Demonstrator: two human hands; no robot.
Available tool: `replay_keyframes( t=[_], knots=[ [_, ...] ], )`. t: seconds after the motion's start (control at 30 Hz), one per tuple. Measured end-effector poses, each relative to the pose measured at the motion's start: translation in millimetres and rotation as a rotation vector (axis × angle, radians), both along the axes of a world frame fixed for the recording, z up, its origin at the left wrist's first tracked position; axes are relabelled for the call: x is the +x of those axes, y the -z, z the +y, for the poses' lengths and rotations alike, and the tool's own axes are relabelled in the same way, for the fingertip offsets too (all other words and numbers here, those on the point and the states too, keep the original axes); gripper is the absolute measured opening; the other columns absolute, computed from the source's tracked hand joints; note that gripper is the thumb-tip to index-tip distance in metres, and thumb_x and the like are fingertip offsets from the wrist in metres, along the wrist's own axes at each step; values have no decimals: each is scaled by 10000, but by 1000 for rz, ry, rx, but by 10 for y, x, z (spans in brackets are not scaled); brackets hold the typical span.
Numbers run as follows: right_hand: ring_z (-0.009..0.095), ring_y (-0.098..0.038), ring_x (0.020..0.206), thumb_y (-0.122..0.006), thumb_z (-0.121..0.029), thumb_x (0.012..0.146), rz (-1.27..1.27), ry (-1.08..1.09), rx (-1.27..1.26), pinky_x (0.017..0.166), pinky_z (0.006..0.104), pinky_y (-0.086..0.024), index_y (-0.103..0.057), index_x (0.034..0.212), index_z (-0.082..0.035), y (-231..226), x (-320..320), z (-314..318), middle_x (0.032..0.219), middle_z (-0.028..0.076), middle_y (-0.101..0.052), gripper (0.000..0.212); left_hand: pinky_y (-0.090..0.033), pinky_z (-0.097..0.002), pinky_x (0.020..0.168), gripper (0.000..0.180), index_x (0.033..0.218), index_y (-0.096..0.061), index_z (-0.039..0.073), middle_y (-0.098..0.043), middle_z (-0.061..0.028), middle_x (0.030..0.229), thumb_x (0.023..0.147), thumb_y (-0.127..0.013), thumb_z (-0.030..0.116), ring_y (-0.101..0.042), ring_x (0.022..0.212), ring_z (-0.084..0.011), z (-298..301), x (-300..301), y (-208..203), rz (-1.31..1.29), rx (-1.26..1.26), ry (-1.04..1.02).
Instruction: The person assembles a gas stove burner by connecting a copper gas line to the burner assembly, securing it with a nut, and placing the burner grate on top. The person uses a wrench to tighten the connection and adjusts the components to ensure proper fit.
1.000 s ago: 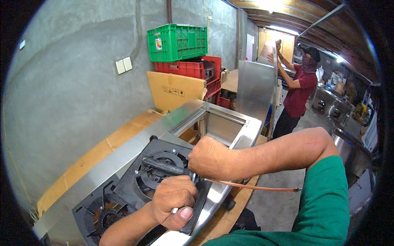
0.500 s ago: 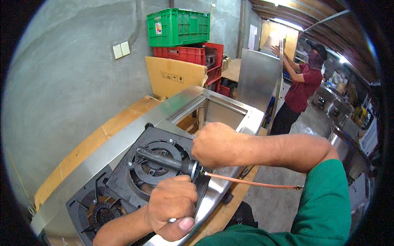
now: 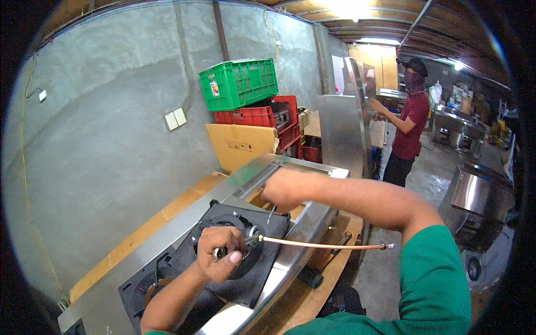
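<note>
My left hand [image 3: 219, 254] is closed round a wrench [image 3: 220, 253], its chrome end showing by my thumb. The wrench's other end reaches to a brass fitting [image 3: 260, 238] on the black gas burner [image 3: 245, 282]. From that fitting a thin copper tube [image 3: 324, 244] runs out to the right. My right hand [image 3: 282, 192], blurred, is raised beyond the fitting and apart from it. A thin metal tool [image 3: 271, 215] pokes down from its closed fingers; its kind is hidden.
The burner lies on a stainless steel stove frame [image 3: 329, 218] with an open cutout. A black-headed mallet [image 3: 311, 276] rests on the wooden board by its front edge. Crates [image 3: 240, 84] and cardboard [image 3: 240, 145] stand behind. At the back right, a person [image 3: 407, 123] handles metal sheets.
My right hand has moved away from the fitting with the metal tool. My left hand stays closed by the burner. The view has tilted up, and the other person's arms are lower.
</note>
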State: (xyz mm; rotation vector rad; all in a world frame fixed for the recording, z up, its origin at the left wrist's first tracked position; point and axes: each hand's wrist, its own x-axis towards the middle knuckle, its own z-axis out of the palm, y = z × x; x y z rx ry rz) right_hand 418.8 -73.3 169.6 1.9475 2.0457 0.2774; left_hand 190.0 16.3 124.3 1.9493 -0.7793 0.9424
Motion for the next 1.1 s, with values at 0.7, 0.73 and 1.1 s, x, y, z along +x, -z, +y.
replay_keyframes(
  t=[0.7,0.73,1.1],
  knots=[
    [371,-635,1092,-648,-261,828,1122,395,-107,956,452,-498,-658,1198,-46,3645,51,-1847,1168,211,-669,428,-536,-496,682,414,975,-604,17,-674,-214,792,945,-588,430,-668,742,-425,-1691,-998,1560,1335,151,-820],
    [383,-634,1077,-643,-251,824,1133,302,-127,944,460,-498,-649,1209,-43,3697,-150,-1722,1159,219,-664,437,-534,-515,711,427,1011,-589,19,-674,-230,864,941,-586,440,-664,793,-434,-1727,-925,1936,1310,97,-844],
    [321,-648,905,-645,-200,843,1377,-242,253,820,414,-535,-652,1205,-48,3410,-216,-1498,1028,178,-639,393,-524,-417,862,378,1154,-657,87,-674,-152,1136,826,-742,254,-646,1032,-333,-1868,-408,1312,681,167,-1395]
  ],
)
